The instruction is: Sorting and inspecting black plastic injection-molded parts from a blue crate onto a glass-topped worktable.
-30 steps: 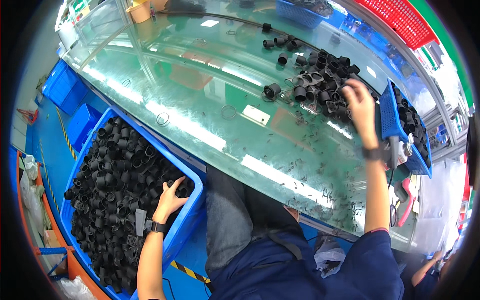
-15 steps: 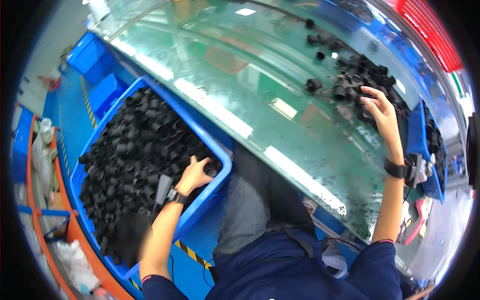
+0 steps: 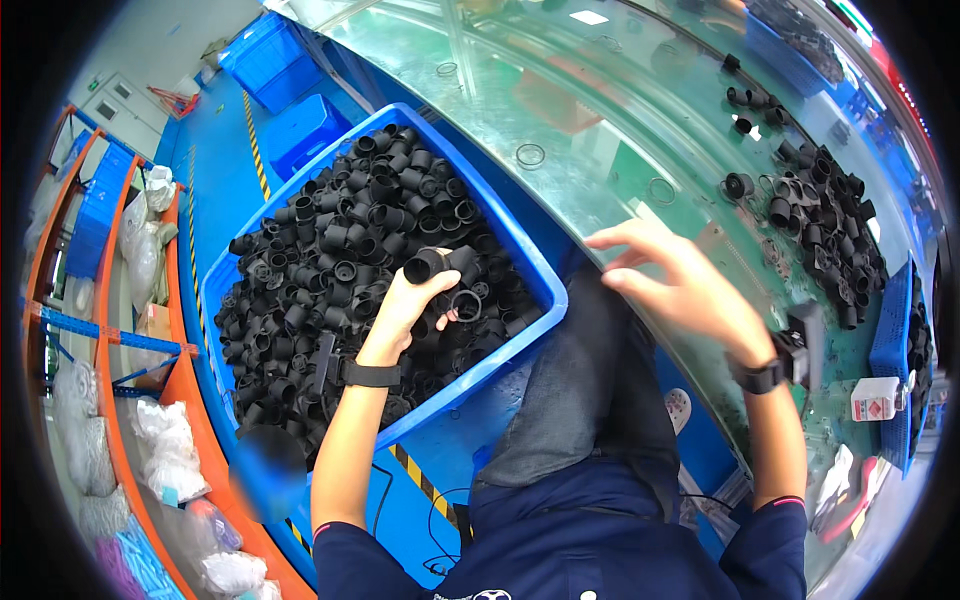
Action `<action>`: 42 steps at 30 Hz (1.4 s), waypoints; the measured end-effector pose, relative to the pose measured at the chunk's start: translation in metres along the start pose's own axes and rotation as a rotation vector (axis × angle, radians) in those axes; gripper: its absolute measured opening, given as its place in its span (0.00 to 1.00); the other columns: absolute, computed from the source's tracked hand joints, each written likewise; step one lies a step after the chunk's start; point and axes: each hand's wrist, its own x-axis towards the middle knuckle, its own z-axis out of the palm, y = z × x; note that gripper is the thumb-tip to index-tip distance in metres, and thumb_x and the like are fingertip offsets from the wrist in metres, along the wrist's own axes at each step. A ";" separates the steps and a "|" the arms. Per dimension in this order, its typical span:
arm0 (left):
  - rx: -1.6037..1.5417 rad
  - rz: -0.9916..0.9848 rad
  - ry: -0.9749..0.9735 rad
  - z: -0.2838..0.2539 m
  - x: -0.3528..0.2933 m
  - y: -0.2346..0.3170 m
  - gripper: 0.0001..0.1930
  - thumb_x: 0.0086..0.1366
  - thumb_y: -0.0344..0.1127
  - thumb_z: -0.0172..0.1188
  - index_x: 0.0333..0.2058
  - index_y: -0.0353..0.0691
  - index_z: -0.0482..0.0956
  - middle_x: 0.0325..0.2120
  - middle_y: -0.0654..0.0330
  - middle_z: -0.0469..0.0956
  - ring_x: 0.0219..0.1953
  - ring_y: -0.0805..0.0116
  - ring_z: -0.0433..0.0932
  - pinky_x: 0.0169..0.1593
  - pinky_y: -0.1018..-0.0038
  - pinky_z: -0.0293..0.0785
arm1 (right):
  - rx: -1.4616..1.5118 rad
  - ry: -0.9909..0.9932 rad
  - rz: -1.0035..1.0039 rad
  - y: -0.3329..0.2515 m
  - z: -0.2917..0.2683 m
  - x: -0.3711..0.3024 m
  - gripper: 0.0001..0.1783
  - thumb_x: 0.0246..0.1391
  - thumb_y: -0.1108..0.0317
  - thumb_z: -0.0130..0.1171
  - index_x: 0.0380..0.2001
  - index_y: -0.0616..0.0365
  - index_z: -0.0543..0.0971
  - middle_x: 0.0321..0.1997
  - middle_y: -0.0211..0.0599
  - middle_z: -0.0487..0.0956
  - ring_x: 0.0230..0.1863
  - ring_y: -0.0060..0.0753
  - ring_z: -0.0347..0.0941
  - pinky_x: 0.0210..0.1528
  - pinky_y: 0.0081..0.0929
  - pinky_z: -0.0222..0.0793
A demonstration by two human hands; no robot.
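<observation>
My left hand (image 3: pixel 407 306) grips a short black plastic tube fitting (image 3: pixel 424 266) between thumb and fingers. It is just above a large blue bin (image 3: pixel 515 355) filled with similar black fittings (image 3: pixel 345 235). A thin black ring (image 3: pixel 466 306) shows beside the fingers; whether the hand holds it too I cannot make out. Over the near edge of the green glass-topped table (image 3: pixel 600 175), my right hand (image 3: pixel 685 285) reaches leftward, thumb and fingers apart and nothing in them. Each wrist wears a black strap.
A heap of black fittings (image 3: pixel 825 225) lies on the table's right side, beside a blue crate (image 3: pixel 893 330). Loose thin rings (image 3: pixel 530 155) lie on the glass. A white bottle (image 3: pixel 874 399) stands near the crate. An orange shelf rack (image 3: pixel 150 350) with bagged goods stands at left.
My left hand has lifted from the bin's right corner with a fitting in it. My right hand has moved left from the heap to the table's near edge. The view has shifted.
</observation>
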 end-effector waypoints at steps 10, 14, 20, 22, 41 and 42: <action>0.025 0.191 0.160 0.020 -0.001 -0.013 0.15 0.56 0.29 0.60 0.42 0.33 0.72 0.22 0.60 0.75 0.16 0.77 0.73 0.15 0.82 0.67 | 0.840 -0.130 0.332 0.003 0.139 0.093 0.46 0.52 0.56 0.60 0.66 0.48 0.43 0.45 0.40 0.69 0.24 0.28 0.72 0.23 0.24 0.73; 0.235 0.248 0.271 0.017 -0.006 -0.018 0.27 0.49 0.31 0.66 0.48 0.34 0.66 0.34 0.54 0.71 0.24 0.70 0.75 0.19 0.80 0.72 | 1.076 -0.030 0.292 0.002 0.157 0.099 0.50 0.46 0.61 0.65 0.65 0.49 0.44 0.40 0.37 0.71 0.26 0.28 0.72 0.14 0.22 0.67; 0.402 0.271 0.219 0.026 -0.024 0.031 0.37 0.45 0.31 0.68 0.56 0.48 0.61 0.43 0.49 0.59 0.32 0.60 0.76 0.22 0.76 0.77 | 1.178 0.155 0.188 -0.013 0.158 0.107 0.33 0.47 0.68 0.62 0.54 0.53 0.58 0.40 0.35 0.70 0.38 0.27 0.71 0.28 0.23 0.71; 0.417 0.389 0.251 0.026 -0.024 0.037 0.38 0.45 0.26 0.65 0.56 0.46 0.59 0.39 0.55 0.70 0.20 0.74 0.72 0.19 0.81 0.70 | 1.210 0.210 0.212 -0.019 0.153 0.112 0.31 0.46 0.67 0.63 0.53 0.49 0.60 0.40 0.37 0.69 0.38 0.29 0.71 0.30 0.24 0.71; 0.006 0.614 -0.017 0.096 0.021 0.104 0.23 0.53 0.25 0.62 0.49 0.36 0.67 0.24 0.61 0.74 0.18 0.78 0.71 0.17 0.84 0.66 | 1.092 0.441 0.051 -0.035 0.038 0.099 0.41 0.46 0.65 0.64 0.58 0.56 0.51 0.44 0.45 0.68 0.34 0.39 0.73 0.16 0.34 0.70; -0.033 0.616 -0.056 0.112 0.032 0.103 0.23 0.52 0.26 0.63 0.48 0.38 0.68 0.25 0.61 0.74 0.18 0.77 0.72 0.17 0.83 0.66 | 1.044 0.493 0.102 -0.032 0.024 0.091 0.43 0.45 0.64 0.65 0.59 0.55 0.51 0.45 0.44 0.67 0.39 0.38 0.71 0.21 0.35 0.69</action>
